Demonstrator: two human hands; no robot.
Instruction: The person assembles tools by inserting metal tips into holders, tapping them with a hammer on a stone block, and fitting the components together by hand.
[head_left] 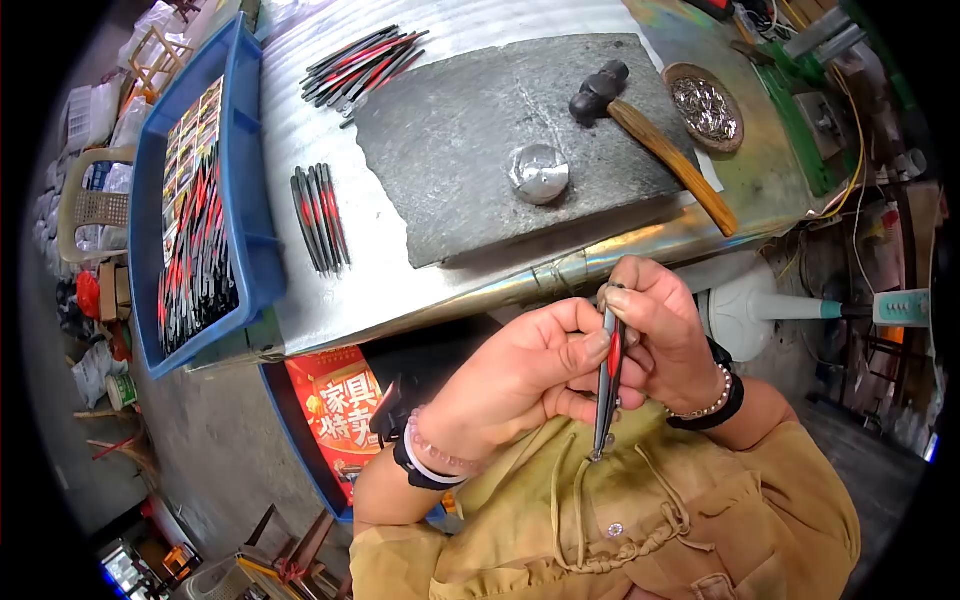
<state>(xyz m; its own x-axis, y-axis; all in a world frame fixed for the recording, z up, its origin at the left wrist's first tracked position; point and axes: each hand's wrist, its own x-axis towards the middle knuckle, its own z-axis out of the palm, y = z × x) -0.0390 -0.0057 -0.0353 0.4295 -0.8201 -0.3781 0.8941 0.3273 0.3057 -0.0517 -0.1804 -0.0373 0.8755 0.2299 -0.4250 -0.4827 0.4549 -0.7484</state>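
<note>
The person, in a tan top [780, 500], holds one slender black-and-red piece [615, 365] in front of the chest, its narrow tip pointing down. The left hand [560, 365] pinches its shaft between thumb and fingers; the right hand [655, 325] grips its upper end, thumb against forefinger. Below the desk [320, 315], to the left, a red printed sheet [335, 410] shows Chinese characters. On the desk, just beyond the hands, lies a rough grey stone slab [450, 150], bearing a clear ball [540, 174] and a wooden-handled hammer [655, 150], with the handle jutting past the slab's edge. Left of the slab is a short row of similar pieces [320, 220]; farther left, a blue tray [250, 225] contains many more. A loose pile [365, 65] touches the slab's far left corner, and a round dish [729, 147] of shiny bits sits near its right side.
</note>
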